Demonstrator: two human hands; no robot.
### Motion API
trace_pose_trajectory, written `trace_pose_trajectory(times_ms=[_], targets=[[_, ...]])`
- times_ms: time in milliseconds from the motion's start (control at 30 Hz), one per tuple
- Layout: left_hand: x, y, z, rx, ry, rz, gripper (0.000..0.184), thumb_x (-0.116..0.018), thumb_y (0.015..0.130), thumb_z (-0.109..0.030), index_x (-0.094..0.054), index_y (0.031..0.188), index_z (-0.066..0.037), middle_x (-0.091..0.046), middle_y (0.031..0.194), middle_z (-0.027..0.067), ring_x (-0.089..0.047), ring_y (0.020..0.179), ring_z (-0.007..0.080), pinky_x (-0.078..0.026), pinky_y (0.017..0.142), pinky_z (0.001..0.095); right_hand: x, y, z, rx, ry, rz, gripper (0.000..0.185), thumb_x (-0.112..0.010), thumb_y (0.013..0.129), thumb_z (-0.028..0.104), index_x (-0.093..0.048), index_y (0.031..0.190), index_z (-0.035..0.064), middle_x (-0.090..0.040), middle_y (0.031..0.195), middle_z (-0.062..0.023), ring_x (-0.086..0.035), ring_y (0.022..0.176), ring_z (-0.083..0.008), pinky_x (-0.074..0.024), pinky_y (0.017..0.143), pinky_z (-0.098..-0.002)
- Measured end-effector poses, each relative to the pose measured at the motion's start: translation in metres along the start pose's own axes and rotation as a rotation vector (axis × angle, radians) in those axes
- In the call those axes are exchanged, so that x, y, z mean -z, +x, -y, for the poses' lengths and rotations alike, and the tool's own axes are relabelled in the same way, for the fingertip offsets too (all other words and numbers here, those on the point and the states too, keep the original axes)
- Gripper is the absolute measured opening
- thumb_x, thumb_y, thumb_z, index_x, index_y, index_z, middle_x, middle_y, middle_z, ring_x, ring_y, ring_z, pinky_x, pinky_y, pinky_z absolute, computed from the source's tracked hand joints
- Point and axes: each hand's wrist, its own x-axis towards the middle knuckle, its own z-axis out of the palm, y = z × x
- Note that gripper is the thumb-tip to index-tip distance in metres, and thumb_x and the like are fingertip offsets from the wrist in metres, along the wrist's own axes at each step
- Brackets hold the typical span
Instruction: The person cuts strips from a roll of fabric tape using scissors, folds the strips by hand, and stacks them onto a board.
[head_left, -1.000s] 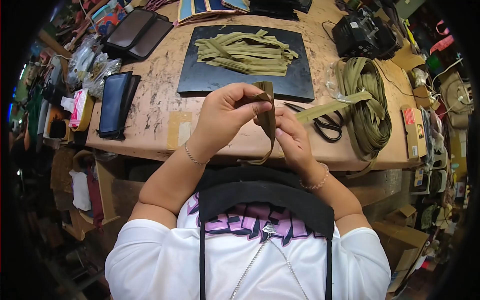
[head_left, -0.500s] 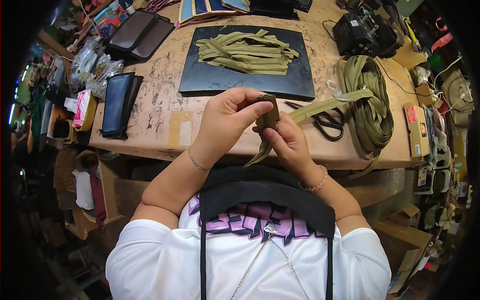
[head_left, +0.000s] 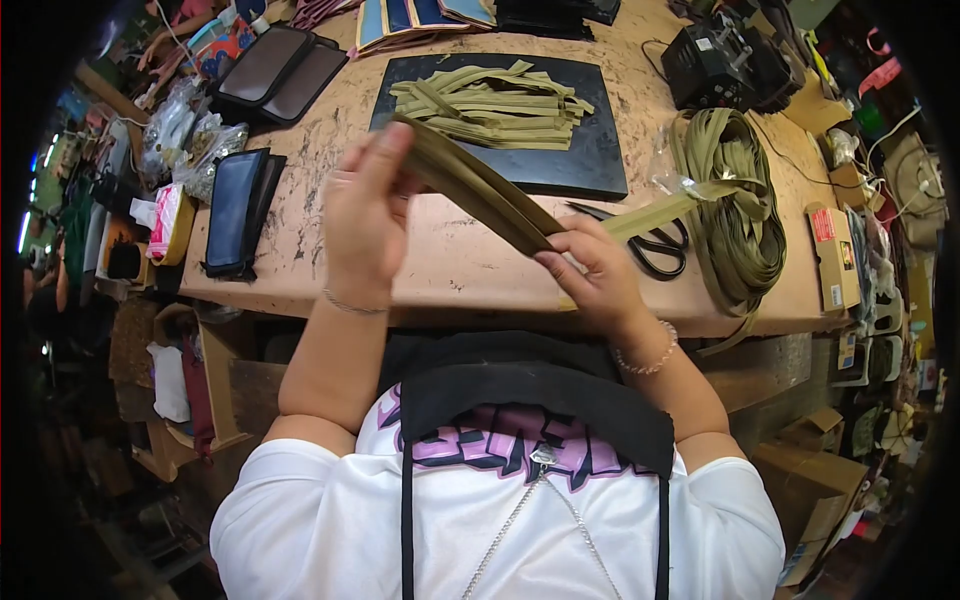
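An olive zipper strip (head_left: pixel 480 188) is stretched at a slant between my two hands. My left hand (head_left: pixel 370 205) is closed on its upper left end, slightly blurred. At its lower right end, my right hand (head_left: pixel 595 272) pinches the strip between thumb and fingers. Behind them, a pile of cut olive strips (head_left: pixel 500 112) lies on a black board (head_left: pixel 590 172). A thick coil of olive zipper tape (head_left: pixel 735 220) rests at the right, and its loose end (head_left: pixel 655 213) runs left toward my right hand. Black scissors (head_left: pixel 660 252) lie partly under that end.
On the worktable (head_left: pixel 470 270), dark pouches (head_left: pixel 236 210) and plastic bags (head_left: pixel 205 145) lie at the left. Dark rectangular panels (head_left: pixel 275 75) are at the back left. A black device (head_left: pixel 715 70) stands at the back right, with a small carton (head_left: pixel 832 260) near the right edge.
My left hand has moved left and away from my right hand. The strip, which hung bunched between both hands, is now drawn out. My right hand has shifted slightly right.
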Motion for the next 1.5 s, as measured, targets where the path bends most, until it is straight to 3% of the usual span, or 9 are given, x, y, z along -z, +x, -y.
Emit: trace_pose_trajectory(times_ms=[433,667,800,833,967,1067,1167,1400,1500], targets=[[0.040,-0.003,-0.034,-0.140,0.000,-0.129,0.010,-0.066,0.097,-0.013,-0.068,0.102,-0.004,-0.073,0.096,0.0060,-0.071,0.083,0.0136,-0.058,0.077,0.0267,-0.005,0.014,0.004,-0.325,0.241,-0.115,0.015,-0.072,0.086,0.005,-0.067,0.100,0.0020,-0.071,0.091,-0.0101,-0.067,0.079,-0.0220,-0.0495,0.073,-0.0297],[0.066,0.002,-0.024,-0.265,0.144,-0.171,0.006,-0.067,0.097,-0.011,-0.068,0.099,-0.005,-0.072,0.092,0.0044,-0.069,0.080,0.0111,-0.057,0.075,0.0250,0.003,0.017,-0.008,-0.157,-0.132,0.173,0.009,-0.070,0.085,0.012,-0.072,0.090,0.0046,-0.069,0.079,-0.0110,-0.066,0.073,-0.0285,-0.0506,0.069,-0.0367],[0.078,0.010,0.005,-0.676,0.978,-0.299,0.024,-0.071,0.093,-0.012,-0.065,0.115,-0.004,-0.064,0.123,0.0112,-0.060,0.112,0.0200,-0.047,0.096,0.0367,0.000,0.019,-0.003,-0.061,-0.319,0.271,0.011,-0.070,0.087,0.014,-0.070,0.090,0.0031,-0.068,0.082,-0.0110,-0.063,0.078,-0.0307,-0.0474,0.075,-0.0394],[0.068,0.004,0.006,-0.969,1.421,-0.148,0.041,-0.077,0.086,-0.017,-0.062,0.124,-0.006,-0.057,0.135,0.0132,-0.050,0.125,0.0281,-0.036,0.107,0.0430,-0.003,0.018,-0.008,-0.031,-0.347,0.300,0.012,-0.070,0.087,0.015,-0.070,0.089,0.0037,-0.068,0.082,-0.0113,-0.063,0.079,-0.0320,-0.0467,0.075,-0.0406],[0.016,-0.043,0.038,-0.629,1.724,0.656,0.059,-0.072,0.083,-0.047,-0.057,0.137,-0.029,-0.048,0.150,-0.0044,-0.031,0.147,0.0265,0.006,0.115,0.0699,-0.014,0.008,-0.016,0.107,-0.442,0.311,0.007,-0.069,0.084,0.013,-0.066,0.086,0.0074,-0.064,0.076,-0.0096,-0.062,0.076,-0.0303,-0.0416,0.073,-0.0408],[0.010,-0.049,0.061,-0.575,1.618,0.703,0.045,-0.069,0.088,-0.037,-0.061,0.129,-0.021,-0.064,0.115,-0.0023,-0.056,0.119,0.0176,-0.013,0.115,0.0653,-0.013,0.007,-0.021,0.128,-0.515,0.308,0.010,-0.070,0.084,0.017,-0.064,0.088,0.0093,-0.063,0.073,-0.0068,-0.062,0.072,-0.0277,-0.0405,0.073,-0.0415],[0.010,-0.050,0.080,-0.618,1.532,0.638,0.032,-0.072,0.086,-0.028,-0.066,0.116,-0.018,-0.065,0.094,-0.0050,-0.061,0.095,0.0148,-0.025,0.109,0.0521,-0.005,0.004,-0.023,0.099,-0.535,0.314,0.012,-0.070,0.084,0.019,-0.064,0.090,0.0103,-0.064,0.073,-0.0059,-0.062,0.073,-0.0269,-0.0404,0.074,-0.0419],[0.013,-0.046,0.087,-0.478,1.520,0.725,0.009,-0.072,0.086,-0.023,-0.071,0.091,-0.015,-0.067,0.085,-0.0005,-0.063,0.089,0.0182,-0.034,0.098,0.0445,0.008,-0.010,-0.030,0.026,-0.536,0.395,0.018,-0.072,0.082,0.016,-0.066,0.097,0.0091,-0.065,0.085,-0.0088,-0.061,0.088,-0.0283,-0.0424,0.082,-0.0432],[0.011,-0.030,0.073,-0.310,1.429,0.655,0.016,-0.073,0.086,-0.025,-0.072,0.083,-0.009,-0.069,0.079,0.0040,-0.065,0.082,0.0236,-0.034,0.094,0.0406,0.037,-0.004,-0.028,0.011,-0.639,0.058,0.026,-0.074,0.078,0.012,-0.064,0.103,0.0072,-0.063,0.101,-0.0135,-0.058,0.098,-0.0326,-0.0436,0.088,-0.0464]])
